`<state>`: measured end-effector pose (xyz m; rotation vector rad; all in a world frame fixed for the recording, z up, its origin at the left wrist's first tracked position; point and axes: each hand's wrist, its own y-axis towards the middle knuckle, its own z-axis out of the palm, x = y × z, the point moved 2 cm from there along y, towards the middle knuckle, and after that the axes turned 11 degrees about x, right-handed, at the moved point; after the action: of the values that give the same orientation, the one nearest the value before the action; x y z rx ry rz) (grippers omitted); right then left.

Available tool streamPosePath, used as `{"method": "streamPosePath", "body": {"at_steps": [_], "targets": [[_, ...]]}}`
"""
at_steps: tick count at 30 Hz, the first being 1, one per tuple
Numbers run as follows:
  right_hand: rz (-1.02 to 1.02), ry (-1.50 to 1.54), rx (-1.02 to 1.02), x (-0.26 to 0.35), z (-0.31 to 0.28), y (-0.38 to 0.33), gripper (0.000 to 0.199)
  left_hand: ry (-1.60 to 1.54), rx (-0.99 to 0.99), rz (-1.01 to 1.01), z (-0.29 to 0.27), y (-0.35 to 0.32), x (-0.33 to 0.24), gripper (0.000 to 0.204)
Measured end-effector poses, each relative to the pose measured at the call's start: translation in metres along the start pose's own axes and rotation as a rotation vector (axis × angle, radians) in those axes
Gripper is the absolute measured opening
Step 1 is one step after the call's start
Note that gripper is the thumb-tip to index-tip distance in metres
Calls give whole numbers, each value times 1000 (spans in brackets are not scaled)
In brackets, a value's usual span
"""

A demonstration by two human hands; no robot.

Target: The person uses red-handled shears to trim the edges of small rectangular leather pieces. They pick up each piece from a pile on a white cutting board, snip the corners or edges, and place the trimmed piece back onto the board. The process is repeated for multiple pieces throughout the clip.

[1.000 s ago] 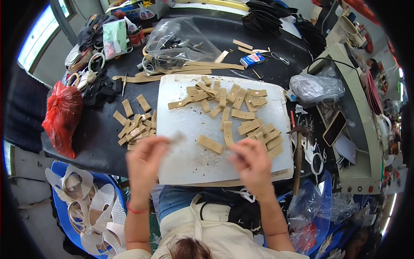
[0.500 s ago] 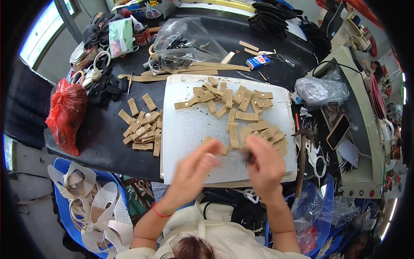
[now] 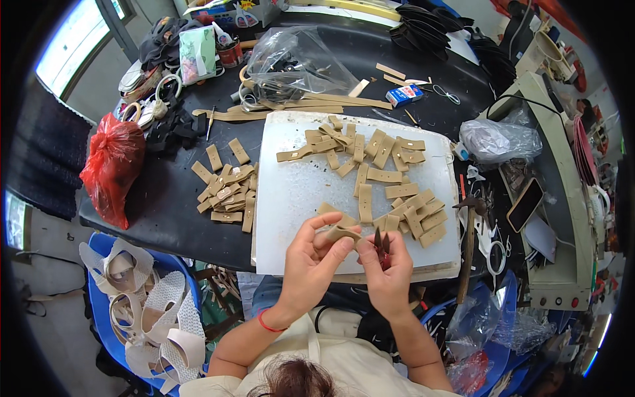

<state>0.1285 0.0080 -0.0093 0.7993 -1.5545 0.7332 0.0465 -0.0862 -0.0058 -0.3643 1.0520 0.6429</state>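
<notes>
My left hand [image 3: 306, 266] is closed on a short tan strap piece [image 3: 341, 233], which curves between thumb and fingers above the white board [image 3: 284, 218]. My right hand [image 3: 390, 279] is wrapped round small red-handled snips [image 3: 381, 242], their dark pointed tips upward and slightly apart. Its thumb and fingertips also meet the right end of the strap. Beyond the hands, many similar tan pieces [image 3: 383, 175] lie scattered and overlapping on the board, some with small shiny metal bits. Another heap of tan pieces [image 3: 228, 192] rests on the black tabletop to the left.
A red plastic bag [image 3: 112, 169] stands at the table's left. Below it, a blue tub [image 3: 96, 291] holds pale strapped items. Long tan strips [image 3: 297, 104] and a clear bag [image 3: 297, 59] lie behind the board. To the right are a hammer [image 3: 468, 245], scissors [image 3: 495, 257] and a phone [image 3: 524, 204].
Both hands have come closer together and nearer my body. The strap piece now shows clearly in my left hand, and the snips are visible in my right. The view has shifted slightly.
</notes>
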Motion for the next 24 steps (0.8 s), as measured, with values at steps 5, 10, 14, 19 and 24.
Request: {"method": "streamPosePath", "body": {"at_steps": [5, 10, 14, 19, 24], "targets": [[-187, -86, 42, 0, 5, -12, 19, -80, 88, -177, -8, -1, 8, 29], [-632, -937, 49, 13, -22, 3, 32, -51, 156, -333, -18, -5, -9, 34], [-686, -1028, 156, 20, -26, 5, 27, 21, 171, -343, -24, -9, -7, 37], [-565, -1105, 314, 7, -28, 0, 22, 141, 228, -372, -26, -11, -3, 36], [-505, -757, 171, 23, -19, 1, 24, 41, 120, -245, -26, -10, -4, 27]]}}
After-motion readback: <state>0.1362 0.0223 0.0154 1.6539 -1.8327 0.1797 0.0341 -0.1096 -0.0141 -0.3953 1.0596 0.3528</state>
